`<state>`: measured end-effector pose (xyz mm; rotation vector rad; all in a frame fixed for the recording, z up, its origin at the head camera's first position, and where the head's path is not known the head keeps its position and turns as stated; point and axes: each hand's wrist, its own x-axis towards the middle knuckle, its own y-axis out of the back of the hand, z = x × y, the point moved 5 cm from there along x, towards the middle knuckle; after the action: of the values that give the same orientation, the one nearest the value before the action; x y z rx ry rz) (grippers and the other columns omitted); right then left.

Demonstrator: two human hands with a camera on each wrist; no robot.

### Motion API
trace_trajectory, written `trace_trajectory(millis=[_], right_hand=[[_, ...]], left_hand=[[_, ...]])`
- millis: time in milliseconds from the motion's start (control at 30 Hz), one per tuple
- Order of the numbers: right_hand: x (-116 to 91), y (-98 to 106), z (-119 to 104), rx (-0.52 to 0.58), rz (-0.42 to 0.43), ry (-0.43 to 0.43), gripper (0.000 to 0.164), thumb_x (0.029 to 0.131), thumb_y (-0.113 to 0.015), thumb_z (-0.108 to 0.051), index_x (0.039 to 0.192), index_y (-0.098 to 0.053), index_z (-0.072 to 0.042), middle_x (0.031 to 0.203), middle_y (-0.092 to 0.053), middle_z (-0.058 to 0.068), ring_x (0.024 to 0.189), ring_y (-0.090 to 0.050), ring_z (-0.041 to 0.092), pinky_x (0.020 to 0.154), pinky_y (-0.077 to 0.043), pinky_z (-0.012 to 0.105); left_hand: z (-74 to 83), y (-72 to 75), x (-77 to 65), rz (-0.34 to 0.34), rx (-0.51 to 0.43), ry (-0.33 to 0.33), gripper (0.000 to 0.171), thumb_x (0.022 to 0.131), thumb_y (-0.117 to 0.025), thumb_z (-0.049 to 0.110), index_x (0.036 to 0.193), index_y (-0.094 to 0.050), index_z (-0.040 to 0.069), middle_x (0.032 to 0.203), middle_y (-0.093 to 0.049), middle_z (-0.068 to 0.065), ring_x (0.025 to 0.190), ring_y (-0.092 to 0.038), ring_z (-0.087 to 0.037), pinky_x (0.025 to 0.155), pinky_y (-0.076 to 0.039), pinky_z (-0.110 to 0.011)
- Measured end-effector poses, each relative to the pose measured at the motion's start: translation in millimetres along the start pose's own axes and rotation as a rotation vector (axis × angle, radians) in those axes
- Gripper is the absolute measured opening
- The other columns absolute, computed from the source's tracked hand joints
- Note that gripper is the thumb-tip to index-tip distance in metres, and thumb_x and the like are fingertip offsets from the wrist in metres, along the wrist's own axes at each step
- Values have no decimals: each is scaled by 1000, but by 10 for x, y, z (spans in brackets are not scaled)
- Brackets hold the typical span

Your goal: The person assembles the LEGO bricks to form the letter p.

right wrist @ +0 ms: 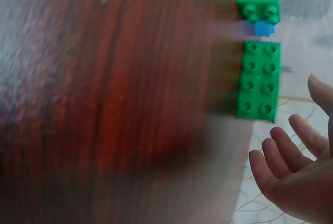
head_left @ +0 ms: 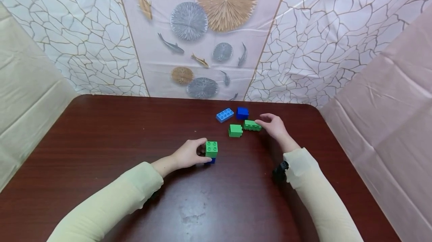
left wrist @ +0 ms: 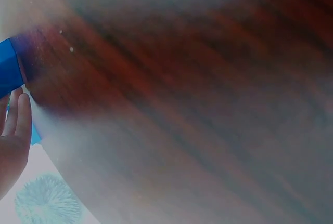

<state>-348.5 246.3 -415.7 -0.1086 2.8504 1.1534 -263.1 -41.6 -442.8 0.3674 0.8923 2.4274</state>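
Observation:
My left hand (head_left: 188,154) holds a small stack from its left side, thumb in front and a finger behind. The stack has a green toy brick (head_left: 211,151) with studs up on top of a dark blue brick (head_left: 213,160). In the left wrist view only a blue brick (left wrist: 9,69) and part of that hand (left wrist: 13,141) show at the edge. My right hand (head_left: 276,126) is beside the right end of a long green brick (head_left: 252,126), which lies on its side. In the right wrist view the fingers are spread, with a gap to that brick (right wrist: 258,81).
A shorter green brick (head_left: 235,130) lies just left of the long one. Behind them are a light blue brick (head_left: 225,115), studs up, and a dark blue brick (head_left: 242,113). All stand on a dark brown table (head_left: 118,129) backed by a patterned cloth (head_left: 189,62).

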Motion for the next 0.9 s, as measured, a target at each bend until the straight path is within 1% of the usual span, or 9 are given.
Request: trace_trajectory(millis=[167,333,600,800,900], right_hand=[[42,-63,115,-55,-43,-26,50,93,-57,-30,131,-49,2,137,-46,24,124,-43,38,103,-38,50],[80,-102,133,-111,-52,-16,50,93,-57,-31,129,-51,2,135,-47,25,123,-43,39,101,-38,51],[74,-127,121,-132,-65,-23,50,91,-60,-29,130,-50,1,131,-50,24,115,-48,36,97,-42,48],[70,-118,124,-146,-53,-7,50,90,-62,-27,130,-50,1,132,-49,25,119,-46,37,99,-40,50],[67,-108,134,-145,-36,-1,45,89,-63,-25,126,-54,1,127,-54,24,113,-50,35,96,-42,48]], left_hand=[[8,-10,-8,-1,-8,-4,27,79,-75,21,94,-54,13,90,-66,-1,86,-63,-11,76,-51,-22],[9,1,-7,8,-11,-7,27,79,-75,21,94,-54,13,89,-67,-1,85,-63,-10,76,-51,-22],[17,8,-12,10,-16,-4,27,79,-75,20,94,-54,13,89,-67,-1,85,-63,-10,76,-51,-21],[22,6,-17,7,-12,-3,27,80,-74,20,95,-54,13,90,-66,-1,86,-63,-11,76,-51,-22],[17,4,-17,5,-16,-1,26,80,-74,20,95,-54,13,90,-66,-1,86,-63,-10,76,-51,-22]])
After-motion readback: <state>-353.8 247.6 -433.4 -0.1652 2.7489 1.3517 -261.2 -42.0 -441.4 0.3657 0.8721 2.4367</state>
